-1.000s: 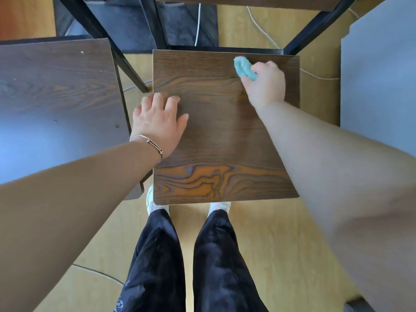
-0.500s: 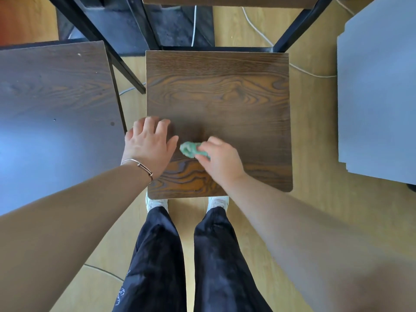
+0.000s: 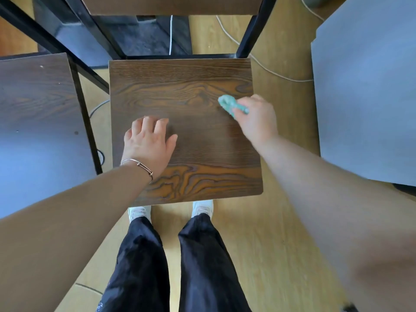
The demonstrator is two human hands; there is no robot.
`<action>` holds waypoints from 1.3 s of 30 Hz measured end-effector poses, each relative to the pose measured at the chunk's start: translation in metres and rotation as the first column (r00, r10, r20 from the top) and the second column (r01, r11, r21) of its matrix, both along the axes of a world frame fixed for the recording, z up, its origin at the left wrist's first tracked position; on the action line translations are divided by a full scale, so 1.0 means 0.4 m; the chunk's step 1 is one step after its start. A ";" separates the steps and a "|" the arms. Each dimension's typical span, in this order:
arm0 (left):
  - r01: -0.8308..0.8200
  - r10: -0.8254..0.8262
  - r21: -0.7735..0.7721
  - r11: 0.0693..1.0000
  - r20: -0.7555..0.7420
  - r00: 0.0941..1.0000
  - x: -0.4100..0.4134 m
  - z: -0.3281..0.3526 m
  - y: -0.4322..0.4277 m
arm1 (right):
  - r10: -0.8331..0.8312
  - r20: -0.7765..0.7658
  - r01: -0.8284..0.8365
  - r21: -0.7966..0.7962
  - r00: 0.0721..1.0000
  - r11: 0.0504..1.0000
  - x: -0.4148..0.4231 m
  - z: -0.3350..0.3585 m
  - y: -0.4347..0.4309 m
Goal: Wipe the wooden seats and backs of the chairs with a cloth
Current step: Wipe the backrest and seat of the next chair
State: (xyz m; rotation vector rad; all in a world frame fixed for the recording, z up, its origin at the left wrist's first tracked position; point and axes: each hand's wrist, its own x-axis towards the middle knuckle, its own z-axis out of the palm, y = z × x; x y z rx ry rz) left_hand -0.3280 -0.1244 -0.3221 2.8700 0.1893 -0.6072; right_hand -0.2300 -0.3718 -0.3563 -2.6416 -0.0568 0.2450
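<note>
A pale wooden floor (image 3: 265, 244) runs under everything, with a white cable (image 3: 258, 61) trailing across it. To the right stands a large grey flat panel (image 3: 364, 97); to the left, a dark brown wood-grain tabletop (image 3: 36, 113) on a black metal frame (image 3: 86, 122). Between them sits the square dark-brown wood-grain chair seat (image 3: 186, 91), and at the top edge of the view a strip of its matching wooden backrest (image 3: 171, 5) is carried on black metal uprights.

The left hand (image 3: 148, 143), a thin metal bracelet (image 3: 139, 165) at the wrist, lies flat and open on the near-left part of the seat, gripping nothing — it looks to be steadying the chair. The right hand (image 3: 256, 118) is closed around a small crumpled teal cloth (image 3: 231, 105), pressing it onto the seat's right side, near the right edge.

The cloth looks soft, light and limp: bunched in the fingers with a wad left protruding seems the sensible hold, so the pad meets the wood rather than the knuckles. The seat looks rigid and smooth — probably a slick laminate, so the cloth should glide easily. The chair frame looks light enough to shift under a firm stroke, hence the bracing palm. The backrest is, I judge, left to wipe.
</note>
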 end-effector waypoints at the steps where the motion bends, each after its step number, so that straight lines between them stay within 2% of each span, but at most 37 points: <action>1: 0.009 -0.009 -0.005 1.000 0.003 1.000 0.007 -0.002 -0.016 | 0.014 -0.018 -0.015 -0.016 1.000 1.000 0.029 -0.005 -0.026; 6: 0.070 -0.070 -0.014 0.997 0.007 0.998 0.023 -0.006 -0.070 | 0.088 -0.109 -0.090 -0.010 0.990 0.996 0.059 -0.029 -0.078; 13: 0.116 -0.116 -0.024 0.993 -0.005 0.993 0.026 0.006 -0.046 | -0.126 -0.131 0.134 0.053 0.983 0.990 -0.085 -0.046 -0.054; 19: 0.130 -0.130 -0.017 0.991 -0.004 0.992 -0.016 0.023 0.053 | -0.178 -0.085 0.182 0.049 0.980 0.982 -0.258 -0.048 0.080; 25: 0.122 -0.122 -0.008 0.992 -0.021 0.992 -0.087 0.031 0.148 | -0.101 -0.108 0.113 0.116 0.989 0.987 -0.369 -0.044 0.252; 29: 0.136 -0.136 -0.001 0.991 -0.021 0.990 -0.103 0.036 0.166 | -0.054 -0.125 0.078 0.193 0.991 0.978 -0.363 -0.033 0.269; 31: 0.149 -0.149 0.000 0.989 -0.016 0.989 -0.103 0.037 0.157 | -0.097 -0.101 0.116 0.209 0.990 0.971 -0.346 -0.012 0.235; 34: 0.171 -0.171 -0.007 0.985 -0.013 0.985 -0.094 0.038 0.122 | -0.292 -0.053 0.297 0.154 0.955 0.942 -0.310 0.023 0.131; 37: 0.206 -0.206 -0.007 0.978 -0.007 0.978 -0.082 0.031 0.067 | -0.455 -0.112 0.464 0.066 0.883 0.883 -0.265 0.036 0.000; 39: 0.232 -0.232 -0.012 0.973 -0.012 0.973 -0.073 0.022 0.030 | -0.482 -0.162 0.488 -0.005 0.861 0.873 -0.245 0.028 -0.061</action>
